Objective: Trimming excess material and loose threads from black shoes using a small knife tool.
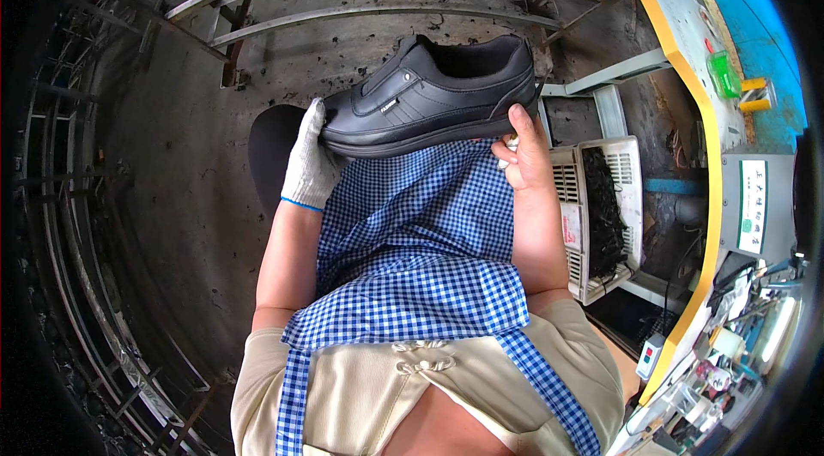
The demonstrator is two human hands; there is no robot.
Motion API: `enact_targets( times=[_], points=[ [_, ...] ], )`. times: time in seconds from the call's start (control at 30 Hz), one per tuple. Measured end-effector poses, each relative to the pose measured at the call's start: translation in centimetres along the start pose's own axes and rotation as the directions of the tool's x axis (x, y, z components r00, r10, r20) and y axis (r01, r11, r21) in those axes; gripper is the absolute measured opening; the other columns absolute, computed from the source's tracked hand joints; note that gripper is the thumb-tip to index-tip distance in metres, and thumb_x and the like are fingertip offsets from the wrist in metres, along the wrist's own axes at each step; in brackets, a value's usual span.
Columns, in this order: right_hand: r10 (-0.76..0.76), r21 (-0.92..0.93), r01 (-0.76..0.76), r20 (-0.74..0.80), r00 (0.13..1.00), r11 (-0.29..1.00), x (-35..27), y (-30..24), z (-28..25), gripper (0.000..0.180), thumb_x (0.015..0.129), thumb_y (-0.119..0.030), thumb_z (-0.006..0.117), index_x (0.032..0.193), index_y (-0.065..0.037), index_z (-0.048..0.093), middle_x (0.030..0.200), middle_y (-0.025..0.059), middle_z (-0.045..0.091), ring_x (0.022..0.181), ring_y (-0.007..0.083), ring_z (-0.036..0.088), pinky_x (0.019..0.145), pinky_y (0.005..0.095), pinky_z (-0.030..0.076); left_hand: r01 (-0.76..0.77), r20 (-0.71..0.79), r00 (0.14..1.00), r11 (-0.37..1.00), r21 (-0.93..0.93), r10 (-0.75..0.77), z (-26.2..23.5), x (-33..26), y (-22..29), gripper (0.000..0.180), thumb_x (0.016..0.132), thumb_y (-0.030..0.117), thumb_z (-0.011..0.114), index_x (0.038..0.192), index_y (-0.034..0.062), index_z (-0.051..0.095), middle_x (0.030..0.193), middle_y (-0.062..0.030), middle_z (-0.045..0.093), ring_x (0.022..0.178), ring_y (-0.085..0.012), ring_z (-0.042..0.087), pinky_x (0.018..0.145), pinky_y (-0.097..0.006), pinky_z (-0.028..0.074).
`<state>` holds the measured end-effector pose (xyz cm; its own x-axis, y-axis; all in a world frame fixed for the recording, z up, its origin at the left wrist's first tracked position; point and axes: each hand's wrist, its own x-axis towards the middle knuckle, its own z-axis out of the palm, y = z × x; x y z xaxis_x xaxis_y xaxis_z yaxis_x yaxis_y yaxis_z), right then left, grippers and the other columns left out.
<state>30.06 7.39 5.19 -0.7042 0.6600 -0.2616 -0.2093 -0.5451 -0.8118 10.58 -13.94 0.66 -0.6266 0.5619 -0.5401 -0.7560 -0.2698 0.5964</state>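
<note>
A black slip-on shoe (429,100) is held up in front of me, sole down, its toe toward the left and its heel toward the right. My left hand (311,160), in a white knit glove with a blue cuff edge, grips it at the toe. Bare except for something white around a finger, my right hand (525,151) holds the heel end, the thumb against the side of the sole. The fingers under the shoe are partly hidden. Below it, a blue checked apron (412,207) covers my lap.
To the right stands a worktable with a yellow edge (714,199), carrying a green plastic item (724,75), a grey box (757,203) and assorted small tools. Under it sits a white crate (631,173) with black scraps. Metal racks (360,14) run ahead and along the left.
</note>
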Motion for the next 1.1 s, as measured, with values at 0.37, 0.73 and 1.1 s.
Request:
enact_targets(
  times=[0.37, 0.73, 1.1],
  points=[
    [-0.127, -0.271, 0.247, 0.395, 0.910, 0.930, 0.1, -1.1, -1.8, 0.084, 0.071, -0.014, 0.080, 0.140, -0.005, 0.033, 0.117, 0.0141, 0.060, 0.096, 0.0248, 0.063, 0.070, 0.0279, 0.047, -0.187, 0.242, 0.955, 0.981, 0.049, 0.170, -0.5, -1.4, 1.3, 0.067, 0.084, 0.021, 0.067, 0.142, 0.0069, 0.036, 0.131, -0.0092, 0.052, 0.113, -0.0219, 0.056, 0.094, -0.035, 0.048],
    [-0.077, -0.529, 0.283, 0.377, 0.923, 0.800, -2.9, 0.2, -6.1, 0.091, 0.072, 0.002, 0.077, 0.147, -0.014, 0.028, 0.127, 0.0172, 0.057, 0.104, 0.0272, 0.065, 0.092, 0.0385, 0.053, -0.475, 0.413, 0.816, 0.877, 0.081, 0.404, -3.4, -2.6, 4.1, 0.088, 0.062, 0.003, 0.082, 0.140, 0.0036, 0.040, 0.127, -0.0129, 0.056, 0.116, -0.0261, 0.055, 0.101, -0.036, 0.043],
    [-0.276, -0.170, 0.466, 0.616, 0.738, 0.868, -1.2, -2.0, 2.9, 0.113, 0.051, -0.020, 0.093, 0.143, -0.005, 0.031, 0.136, 0.0122, 0.045, 0.125, 0.0244, 0.045, 0.107, 0.0369, 0.033, -0.280, 0.497, 0.860, 0.706, 0.651, -0.117, -0.5, -3.5, 0.1, 0.082, 0.078, 0.036, 0.079, 0.140, 0.0004, 0.039, 0.136, -0.0096, 0.051, 0.128, -0.0214, 0.045, 0.108, -0.036, 0.035]
  ],
)
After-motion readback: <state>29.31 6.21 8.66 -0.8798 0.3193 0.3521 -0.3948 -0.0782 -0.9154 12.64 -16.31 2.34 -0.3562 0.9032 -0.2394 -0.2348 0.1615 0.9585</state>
